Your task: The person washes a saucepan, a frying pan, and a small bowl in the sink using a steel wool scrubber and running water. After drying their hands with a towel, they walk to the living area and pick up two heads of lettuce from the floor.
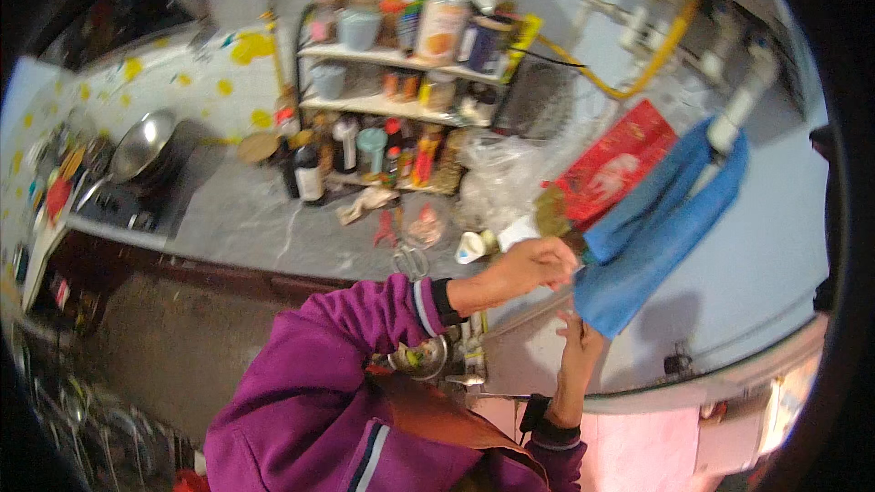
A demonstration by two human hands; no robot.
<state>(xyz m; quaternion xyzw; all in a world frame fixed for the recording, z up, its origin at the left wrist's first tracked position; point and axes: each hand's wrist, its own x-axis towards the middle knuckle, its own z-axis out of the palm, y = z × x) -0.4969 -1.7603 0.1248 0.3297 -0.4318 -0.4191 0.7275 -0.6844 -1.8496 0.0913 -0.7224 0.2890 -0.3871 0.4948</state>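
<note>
A blue towel (646, 246) hangs in a long fold from a white pipe (742, 99) on the wall at the right. My left hand (526, 265) is at the towel's left edge, its fingers half curled and blurred. Whether they grip the cloth cannot be made out. At the towel's lower end is my right hand (581, 352), partly covered by the cloth and with some fingers apart. That hand touches the towel, but its grip is unclear. Both arms are in purple sleeves with dark cuffs.
Behind the hands, a grey countertop (239, 212) carries scissors (410, 260), a clear plastic bag (495, 178) and a red bag (615, 160). A rack (403, 109) holds jars and bottles. A metal wok (143, 147) sits on a stove at left. A metal bowl (437, 363) is below my left forearm.
</note>
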